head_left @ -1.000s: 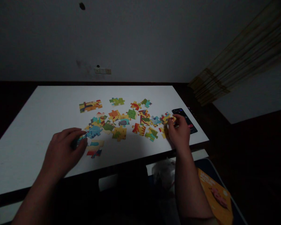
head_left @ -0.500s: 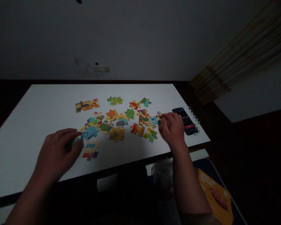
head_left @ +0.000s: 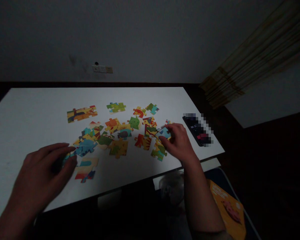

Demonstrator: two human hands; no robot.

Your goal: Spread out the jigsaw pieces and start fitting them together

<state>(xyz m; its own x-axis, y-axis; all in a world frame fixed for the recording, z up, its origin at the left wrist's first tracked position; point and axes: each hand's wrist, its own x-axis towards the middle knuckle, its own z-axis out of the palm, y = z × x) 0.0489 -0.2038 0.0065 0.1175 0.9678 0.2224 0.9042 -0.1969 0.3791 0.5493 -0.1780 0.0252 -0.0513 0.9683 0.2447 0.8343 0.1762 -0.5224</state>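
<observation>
Sorting loose puzzle pieces (head_left: 118, 147) on worktop (head_left: 35, 113). Right hand (head_left: 178, 141) pinches blue piece (head_left: 164, 133); left hand (head_left: 41, 173) pins blue cluster (head_left: 83, 147). Next likely: careful matching of tabs.

The right hand (head_left: 180, 144) pinched a blue puzzle piece (head_left: 164, 133) above the white table (head_left: 35, 113). The left hand (head_left: 41, 175) rested by a light-blue piece (head_left: 85, 147). A dark phone (head_left: 197, 129) lay just right of it.

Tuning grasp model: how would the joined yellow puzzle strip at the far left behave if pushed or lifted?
The yellow puzzle strip lies flat on the white table, so it would probably slide, not roll. It looks thin and light. Being several joined pieces, it may flex or separate when lifted by one end.
</observation>
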